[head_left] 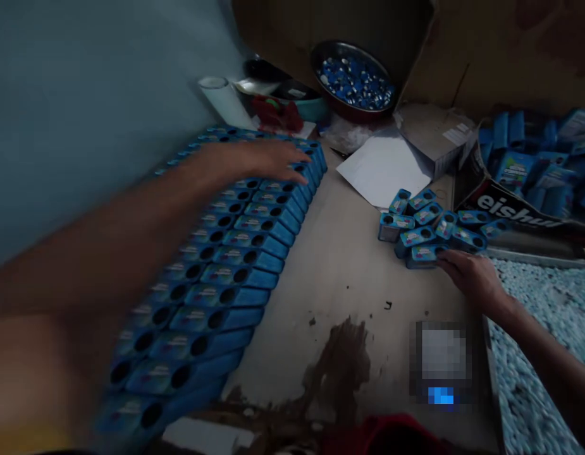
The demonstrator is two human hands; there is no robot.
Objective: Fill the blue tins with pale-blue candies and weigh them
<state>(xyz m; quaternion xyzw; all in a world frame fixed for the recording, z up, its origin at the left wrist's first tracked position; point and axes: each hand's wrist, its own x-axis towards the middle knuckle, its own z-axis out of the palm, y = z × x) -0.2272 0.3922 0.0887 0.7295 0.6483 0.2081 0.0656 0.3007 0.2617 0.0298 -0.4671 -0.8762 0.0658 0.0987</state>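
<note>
Long rows of small blue boxes (235, 276), each with a printed label and a dark round hole in its upper face, stand packed together on the left of the table. My left hand (273, 158) stretches over the far end of these rows, fingers extended and apart. On the right, a loose cluster of the same boxes (418, 236) stands on the table. At its near edge my right hand (475, 278) has its fingertips closed on the end of one blue box (422, 255). The thumb and some fingers of that hand are partly hidden.
A carton (515, 205) full of blue boxes is at right, beside a tray of pale blue granules (548, 316). Behind lie white paper (384, 167), a cardboard box (434, 136) and a bowl (356, 114) of blue and silver pieces. The table (311, 284) has a dark stain.
</note>
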